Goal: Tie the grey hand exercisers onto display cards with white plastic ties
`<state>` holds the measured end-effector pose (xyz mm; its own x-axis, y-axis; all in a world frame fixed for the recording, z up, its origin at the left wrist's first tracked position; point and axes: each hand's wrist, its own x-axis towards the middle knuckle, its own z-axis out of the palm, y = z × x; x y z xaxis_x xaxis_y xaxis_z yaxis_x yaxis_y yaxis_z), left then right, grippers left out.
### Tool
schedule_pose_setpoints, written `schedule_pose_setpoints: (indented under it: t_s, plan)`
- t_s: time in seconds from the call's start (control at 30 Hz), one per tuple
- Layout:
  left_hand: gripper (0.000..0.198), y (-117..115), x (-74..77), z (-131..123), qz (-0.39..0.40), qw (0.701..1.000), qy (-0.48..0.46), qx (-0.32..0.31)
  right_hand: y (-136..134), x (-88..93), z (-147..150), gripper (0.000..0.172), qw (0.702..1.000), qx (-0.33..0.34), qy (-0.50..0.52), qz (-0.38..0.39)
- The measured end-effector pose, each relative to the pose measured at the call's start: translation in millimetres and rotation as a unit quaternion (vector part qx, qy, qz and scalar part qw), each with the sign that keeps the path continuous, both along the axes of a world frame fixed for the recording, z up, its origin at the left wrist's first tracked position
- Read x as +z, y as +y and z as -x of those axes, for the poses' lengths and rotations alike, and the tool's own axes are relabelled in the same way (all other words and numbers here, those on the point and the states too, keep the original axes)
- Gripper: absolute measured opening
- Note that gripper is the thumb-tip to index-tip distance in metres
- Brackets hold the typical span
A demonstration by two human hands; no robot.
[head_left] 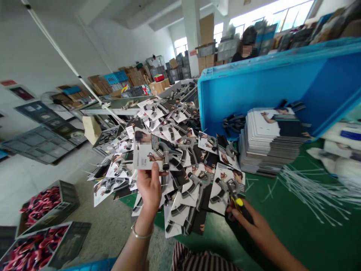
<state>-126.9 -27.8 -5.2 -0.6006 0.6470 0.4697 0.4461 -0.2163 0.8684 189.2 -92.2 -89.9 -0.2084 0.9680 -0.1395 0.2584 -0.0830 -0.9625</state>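
My left hand is raised over the table edge, its fingers pinched on a printed card with a grey hand gripper fixed to it. My right hand rests lower on the green table, closed round a yellow-and-black tool whose tip points at another carded hand gripper. A big heap of carded hand grippers spreads behind both hands.
A stack of blank printed cards stands against a tilted blue crate. White cable ties lie scattered at the right. Grey crates of red and black parts sit on the floor at left. A person sits behind the blue crate.
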Motion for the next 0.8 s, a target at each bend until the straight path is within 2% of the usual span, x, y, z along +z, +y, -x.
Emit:
schedule_pose_setpoints:
  t_s: [0.07, 0.1, 0.2, 0.23, 0.3, 0.37, 0.4, 0.47, 0.63, 0.8]
  plan:
    - [0.034, -12.5, -0.7, -19.2, 0.016, 0.998, 0.062, 0.01, 4.7, 12.1, -10.9, 0.041, 0.987, 0.003, -0.12, -0.109]
    - [0.034, -18.2, 1.0, -26.8, -0.004, 0.996, 0.08, 0.023, 6.9, 18.2, -16.2, 0.043, 0.974, 0.009, -0.167, -0.155]
    - [0.026, -28.5, 16.6, -44.8, -0.128, 0.983, 0.119, 0.053, 11.6, 33.7, -28.0, 0.05, 0.939, 0.043, -0.248, -0.234]
    - [0.023, -28.6, 23.9, -50.7, -0.155, 0.98, 0.117, 0.046, 12.3, 37.6, -30.2, 0.052, 0.932, 0.049, -0.261, -0.248]
    - [0.019, -23.2, 36.3, -64.3, -0.14, 0.987, 0.073, -0.033, 11.8, 43.5, -32.2, 0.054, 0.923, 0.051, -0.273, -0.268]
    - [0.018, -12.0, 39.8, -79.5, -0.056, 0.985, -0.011, -0.161, 9.0, 47.2, -32.3, 0.056, 0.917, 0.051, -0.278, -0.281]
    - [0.018, -5.5, 37.2, -86.9, -0.013, 0.976, -0.046, -0.213, 7.0, 48.2, -32.3, 0.057, 0.915, 0.052, -0.283, -0.284]
    - [0.018, 6.3, 25.3, -99.7, 0.041, 0.962, -0.08, -0.258, 2.8, 48.4, -32.9, 0.058, 0.908, 0.058, -0.3, -0.286]
    - [0.015, 19.9, -6.7, -116.5, 0.066, 0.961, -0.081, -0.255, -2.1, 39.3, -37.4, 0.058, 0.897, 0.064, -0.336, -0.281]
    - [0.016, 26.8, -15.6, -122.4, 0.076, 0.968, -0.076, -0.228, -4.9, 20.8, -36.5, 0.057, 0.909, 0.035, -0.332, -0.249]
